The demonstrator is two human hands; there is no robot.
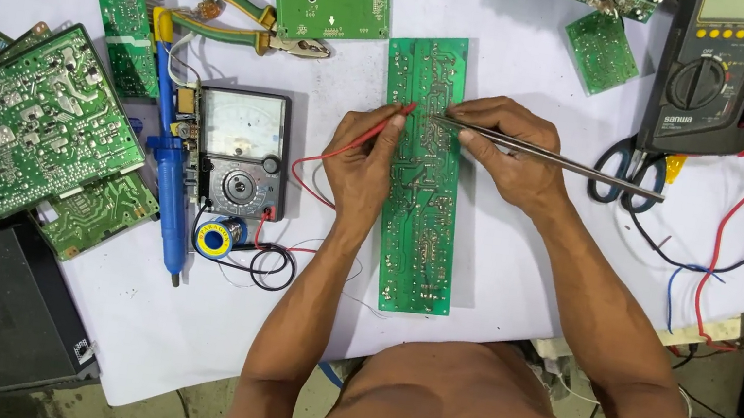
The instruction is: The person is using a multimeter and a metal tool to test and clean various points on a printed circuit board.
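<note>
At frame centre, a long green circuit board (420,175) lies on the white desk (177,327). Our left hand (362,166) has its fingers pinched together on a red probe (384,125) touching the board. Our right hand (504,150) clamps its fingers on slim metal tweezers (556,158). A grey analog meter (239,152) sits left of centre.

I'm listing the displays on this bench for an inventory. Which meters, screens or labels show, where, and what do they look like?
Analog meter: left of the left hand, grey box, pale dial window.
Digital meter: top right, dark body, greenish screen, yellow buttons.
Solder spool: below the analog meter, round yellow-blue label.
</note>
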